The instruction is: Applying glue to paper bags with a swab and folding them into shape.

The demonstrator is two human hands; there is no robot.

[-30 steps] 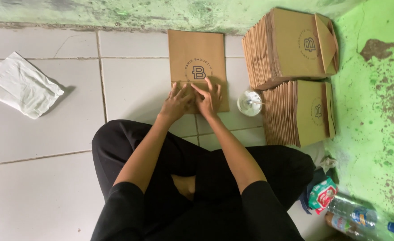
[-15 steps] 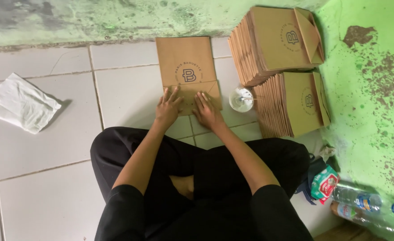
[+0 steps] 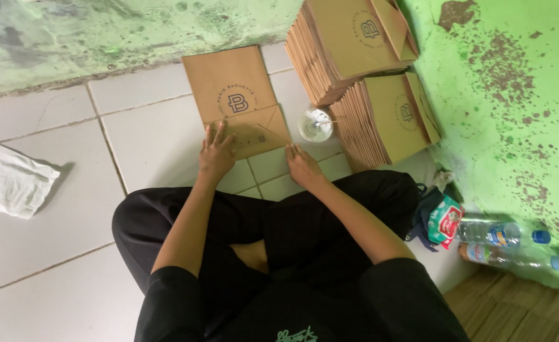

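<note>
On the white tile floor [image 3: 57, 266], a person sits cross-legged with a flat brown paper bag [image 3: 235, 95] lying in front of the knees. The bag's long side runs away from the person toward the wall, and its bottom flap [image 3: 254, 134] is folded over at the near end. The left hand [image 3: 216, 152] rests flat on the near left corner of the bag, with its fingers [image 3: 219, 134] spread out and pressing down, not gripping. The right hand [image 3: 303, 166] lies on the floor just beside the bag's near right corner, fingers loose and holding nothing. So the left hand is the nearer one, and the bag lies straight ahead of it. Two stacks of the same brown bags [image 3: 381, 117] stand to the right, near the green wall [image 3: 514, 114]. A small clear cup [image 3: 315, 125] sits between the flat bag and the stacks. A white cloth [image 3: 10, 180] lies far off to the left.
</note>
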